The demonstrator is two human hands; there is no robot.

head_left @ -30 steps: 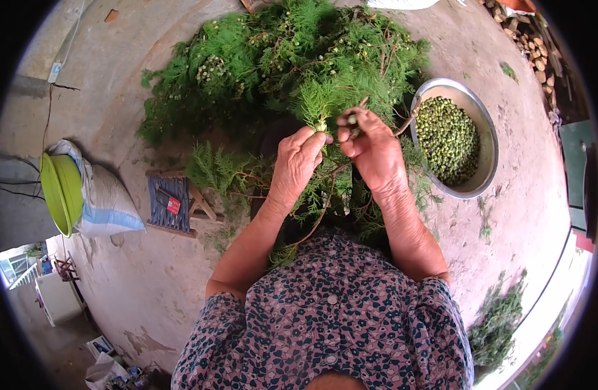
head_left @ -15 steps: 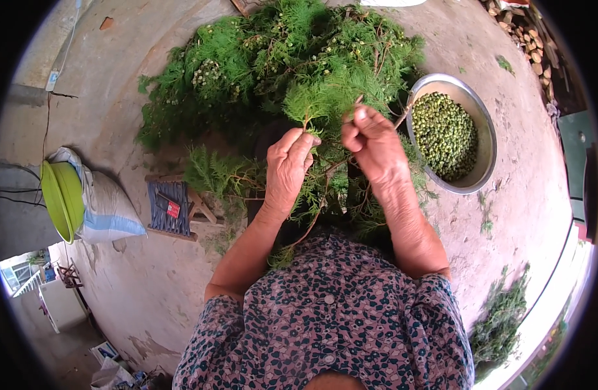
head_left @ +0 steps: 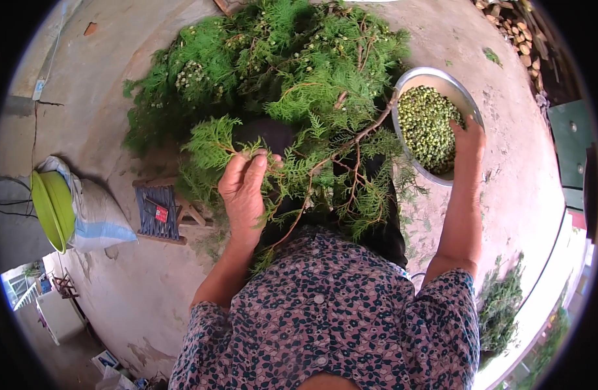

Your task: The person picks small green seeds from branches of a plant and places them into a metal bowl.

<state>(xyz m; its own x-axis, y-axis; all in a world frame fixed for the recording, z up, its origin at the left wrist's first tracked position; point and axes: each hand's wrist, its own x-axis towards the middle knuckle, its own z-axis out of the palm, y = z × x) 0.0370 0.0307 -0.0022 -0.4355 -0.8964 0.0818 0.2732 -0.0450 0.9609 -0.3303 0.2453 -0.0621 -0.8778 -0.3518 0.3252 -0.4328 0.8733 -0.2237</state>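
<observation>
My left hand (head_left: 245, 185) pinches a green evergreen sprig (head_left: 214, 144) between thumb and fingers, its feathery tip pointing left. A long bare-stemmed evergreen branch (head_left: 334, 155) lies across my lap, running up to the right toward the bowl. My right hand (head_left: 469, 138) reaches over the right side of a metal bowl (head_left: 435, 73), thumb and fingers apart just above the small green cones (head_left: 424, 123) that fill much of it. Nothing shows in its grip, though some fingertips are partly hidden. Beyond my knees rises a big heap of evergreen branches (head_left: 247, 71) bearing pale green cones.
A low wooden stool (head_left: 157, 208) with a woven seat and a small red packet stands on the left. Farther left, a lime-green basin (head_left: 52, 211) leans against a white sack (head_left: 100, 214). Loose greenery (head_left: 502, 309) lies at lower right; stacked firewood (head_left: 523, 42) is at far right.
My right hand has gone from beside the left hand out to the bowl, its fingers now apart. The left hand has moved left and down, with its sprig tilted leftward.
</observation>
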